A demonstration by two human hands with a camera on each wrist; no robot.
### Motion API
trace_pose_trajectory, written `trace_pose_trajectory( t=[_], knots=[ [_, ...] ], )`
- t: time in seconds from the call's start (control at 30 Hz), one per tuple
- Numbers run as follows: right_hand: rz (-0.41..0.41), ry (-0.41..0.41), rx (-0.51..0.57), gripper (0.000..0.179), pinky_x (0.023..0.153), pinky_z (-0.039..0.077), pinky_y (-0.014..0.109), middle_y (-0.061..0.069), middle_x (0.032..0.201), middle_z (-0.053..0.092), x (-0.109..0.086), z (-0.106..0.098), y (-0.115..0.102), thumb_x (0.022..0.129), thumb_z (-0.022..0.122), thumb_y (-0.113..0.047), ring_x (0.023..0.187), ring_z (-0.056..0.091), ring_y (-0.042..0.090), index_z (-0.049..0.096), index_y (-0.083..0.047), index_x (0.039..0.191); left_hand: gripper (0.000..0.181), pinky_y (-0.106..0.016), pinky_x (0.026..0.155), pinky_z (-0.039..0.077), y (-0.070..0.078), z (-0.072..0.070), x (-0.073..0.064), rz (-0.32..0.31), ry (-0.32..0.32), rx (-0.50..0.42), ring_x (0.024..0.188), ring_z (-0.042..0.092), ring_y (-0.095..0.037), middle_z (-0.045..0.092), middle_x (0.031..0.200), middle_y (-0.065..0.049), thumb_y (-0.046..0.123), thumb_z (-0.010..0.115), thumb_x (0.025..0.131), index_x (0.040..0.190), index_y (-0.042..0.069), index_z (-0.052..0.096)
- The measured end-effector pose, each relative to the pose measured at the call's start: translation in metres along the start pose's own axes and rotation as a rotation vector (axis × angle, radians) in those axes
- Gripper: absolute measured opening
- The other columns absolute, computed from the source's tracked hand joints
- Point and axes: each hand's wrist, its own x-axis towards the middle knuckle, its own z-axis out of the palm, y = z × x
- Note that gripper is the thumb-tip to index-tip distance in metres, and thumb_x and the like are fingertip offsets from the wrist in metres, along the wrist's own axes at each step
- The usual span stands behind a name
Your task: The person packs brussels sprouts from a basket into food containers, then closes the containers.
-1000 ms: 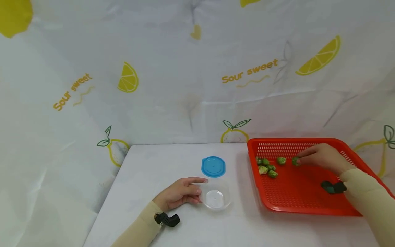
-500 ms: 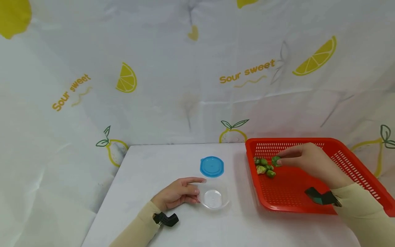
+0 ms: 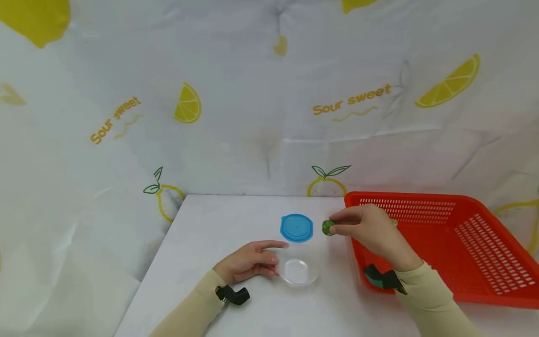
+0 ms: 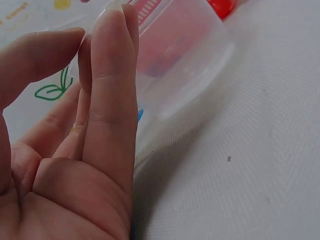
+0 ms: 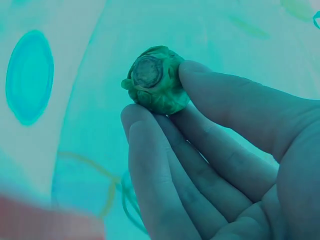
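Between the thumb and fingertips of my right hand is a green Brussels sprout, lifted just left of the red basket. In the right wrist view the cut stem end of the sprout faces the camera. My left hand holds the left side of a small clear plastic bowl standing on the table, index finger along its far rim. The left wrist view shows the bowl's translucent wall behind the fingers. A blue lid lies flat just behind the bowl.
The slotted basket takes up the right side of the white-covered table. Part of another Brussels sprout shows in it past my right hand, which hides the basket's left end. A lemon-print cloth hangs at the table's back edge.
My right hand has lifted the Brussels sprout from the basket and carried it left over the basket's side, towards the bowl. The left hand, bowl and lid have stayed in place; the head view shifted slightly.
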Motion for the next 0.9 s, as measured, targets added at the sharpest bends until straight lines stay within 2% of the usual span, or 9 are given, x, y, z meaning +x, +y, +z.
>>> trace_pose_trajectory(
  t=[0.13, 0.3, 0.4, 0.67, 0.9],
  knots=[
    [-0.035, -0.019, 0.055, 0.028, 0.091, 0.067, 0.045, 0.0, 0.105, 0.083, 0.007, 0.033, -0.006, 0.093, 0.087, -0.029, 0.099, 0.076, 0.018, 0.084, -0.014, 0.117, 0.056, -0.03, 0.088, 0.068, 0.0, -0.002, -0.001, 0.003, -0.006, -0.004, 0.085, 0.078, -0.012, 0.075, 0.093, -0.001, 0.005, 0.067, 0.105, 0.158, 0.013, 0.055],
    [-0.018, -0.046, 0.122, 0.025, 0.092, 0.068, 0.045, 0.002, 0.104, 0.083, 0.007, 0.066, -0.004, 0.093, 0.087, -0.022, 0.098, 0.077, 0.018, 0.084, -0.012, 0.115, 0.054, -0.03, 0.089, 0.068, 0.001, -0.002, -0.001, 0.012, -0.018, 0.017, 0.087, 0.078, -0.013, 0.075, 0.093, 0.0, 0.006, 0.067, 0.105, 0.158, 0.013, 0.056],
    [-0.023, -0.053, 0.122, 0.023, 0.089, 0.069, 0.042, 0.002, 0.102, 0.083, 0.007, 0.079, -0.005, 0.092, 0.088, -0.018, 0.095, 0.077, 0.017, 0.084, -0.011, 0.113, 0.055, -0.03, 0.09, 0.067, 0.003, -0.004, -0.002, 0.021, -0.032, 0.019, 0.087, 0.078, -0.013, 0.075, 0.093, 0.0, 0.007, 0.068, 0.105, 0.158, 0.014, 0.055],
    [-0.076, -0.053, 0.082, 0.018, 0.079, 0.069, 0.034, -0.002, 0.092, 0.082, 0.005, 0.095, -0.01, 0.089, 0.09, -0.016, 0.085, 0.077, 0.012, 0.085, -0.012, 0.106, 0.059, -0.029, 0.089, 0.067, 0.006, -0.003, -0.001, 0.014, -0.041, 0.007, 0.088, 0.077, -0.013, 0.075, 0.095, 0.001, 0.008, 0.07, 0.103, 0.159, 0.014, 0.054],
    [-0.058, -0.084, 0.08, 0.017, 0.079, 0.069, 0.034, -0.002, 0.095, 0.081, 0.004, 0.105, -0.008, 0.088, 0.09, -0.016, 0.086, 0.074, 0.011, 0.085, -0.014, 0.104, 0.061, -0.029, 0.089, 0.067, 0.004, -0.002, -0.001, 0.007, -0.054, -0.001, 0.089, 0.077, -0.013, 0.075, 0.095, 0.001, 0.007, 0.07, 0.102, 0.16, 0.014, 0.052]
  ],
)
